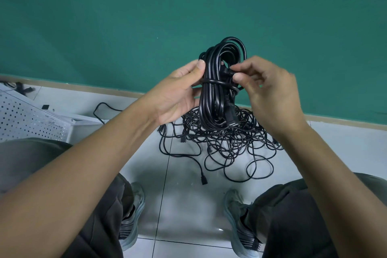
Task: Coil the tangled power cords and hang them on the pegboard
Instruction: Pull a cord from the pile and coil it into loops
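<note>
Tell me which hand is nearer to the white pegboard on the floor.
Left. The left hand grips the coiled cord on the side toward the pegboard, which lies at the far left. The right hand pinches the cord's end on the coil's far side.

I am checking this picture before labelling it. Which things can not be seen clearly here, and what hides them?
- Head view: the left hand fingers behind the coiled cord, hidden by the coil.
- What the right hand pinches: fingertips cover it; probably the cord's end.
- How many cords are in the tangled pile: strands overlap, the coil covers its top.
- The pegboard: cut off by the left edge; hooks too small to tell.
</note>
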{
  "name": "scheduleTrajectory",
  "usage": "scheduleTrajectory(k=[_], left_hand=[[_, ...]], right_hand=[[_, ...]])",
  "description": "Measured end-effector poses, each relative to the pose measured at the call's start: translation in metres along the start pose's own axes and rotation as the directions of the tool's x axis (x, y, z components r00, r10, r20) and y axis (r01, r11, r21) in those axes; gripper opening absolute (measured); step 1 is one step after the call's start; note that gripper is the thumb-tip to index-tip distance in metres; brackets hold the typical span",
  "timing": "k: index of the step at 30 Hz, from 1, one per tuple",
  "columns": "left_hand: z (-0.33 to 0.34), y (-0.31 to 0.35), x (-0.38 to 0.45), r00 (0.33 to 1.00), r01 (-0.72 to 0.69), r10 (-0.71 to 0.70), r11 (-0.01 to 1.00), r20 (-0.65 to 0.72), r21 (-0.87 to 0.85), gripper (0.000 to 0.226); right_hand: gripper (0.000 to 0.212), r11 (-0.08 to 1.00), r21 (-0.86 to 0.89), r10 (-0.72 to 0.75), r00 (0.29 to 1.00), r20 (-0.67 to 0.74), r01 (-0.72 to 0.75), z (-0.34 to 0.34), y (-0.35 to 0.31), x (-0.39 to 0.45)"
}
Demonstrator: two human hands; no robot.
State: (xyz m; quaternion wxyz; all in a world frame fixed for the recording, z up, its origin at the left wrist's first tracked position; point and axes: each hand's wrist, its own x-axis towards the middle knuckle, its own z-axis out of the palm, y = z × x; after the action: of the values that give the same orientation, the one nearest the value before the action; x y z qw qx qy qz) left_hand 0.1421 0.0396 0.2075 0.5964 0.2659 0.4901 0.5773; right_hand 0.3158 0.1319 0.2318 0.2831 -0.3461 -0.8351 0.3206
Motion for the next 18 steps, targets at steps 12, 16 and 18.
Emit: scheduleTrajectory(k=[12,16,18], left_hand=[[0.001,-0.001,0.000,0.992,0.031,-0.032,0.999,0.123,0.017,0.043],[0.003,-0.001,-0.001,0.996,0.030,-0.029,1.000,0.083,-0.008,0.059],[0.004,0.000,0.000,0.998,0.031,-0.027,0.998,0.065,-0.056,0.059]], right_hand=[[0.018,0.991,0.106,0.082,0.996,0.039,-0.086,-0.009,0.002,0.001],[0.021,0.962,0.220,0.172,0.985,-0.027,-0.162,-0.001,0.005,0.000],[0.020,0.930,0.312,0.238,0.966,-0.101,-0.197,0.001,0.005,0.000]])
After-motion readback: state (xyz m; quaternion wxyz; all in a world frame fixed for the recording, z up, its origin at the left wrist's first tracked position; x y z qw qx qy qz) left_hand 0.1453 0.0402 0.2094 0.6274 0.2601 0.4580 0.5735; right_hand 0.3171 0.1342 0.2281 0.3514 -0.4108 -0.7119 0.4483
